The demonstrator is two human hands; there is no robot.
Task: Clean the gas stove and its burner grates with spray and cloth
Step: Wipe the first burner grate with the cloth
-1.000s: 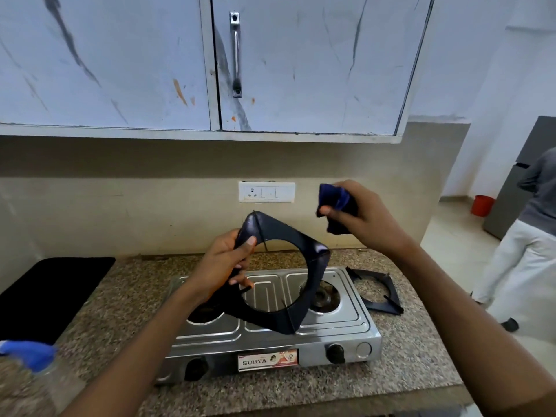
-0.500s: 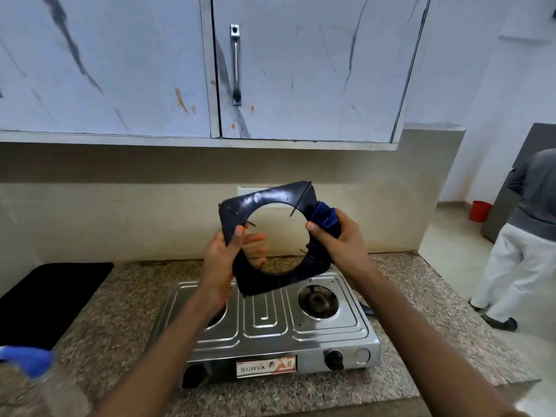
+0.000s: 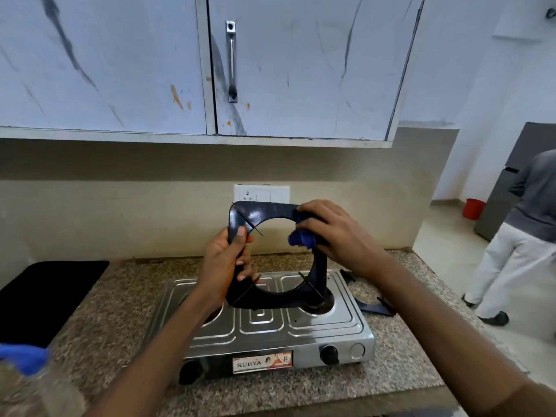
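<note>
Left hand (image 3: 224, 263) grips a dark grate (image 3: 267, 213) upright above the stove (image 3: 325, 323); right hand (image 3: 334, 233) fingers clutch a blue cloth (image 3: 301, 239) against it.

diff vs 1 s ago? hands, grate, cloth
The right hand brought the cloth from mid-air onto the grate and now presses it on the right rim. The grate turned from tilted to upright, facing the camera. The left hand still grips its left side. The stove, second grate and spray bottle stayed put.
</note>
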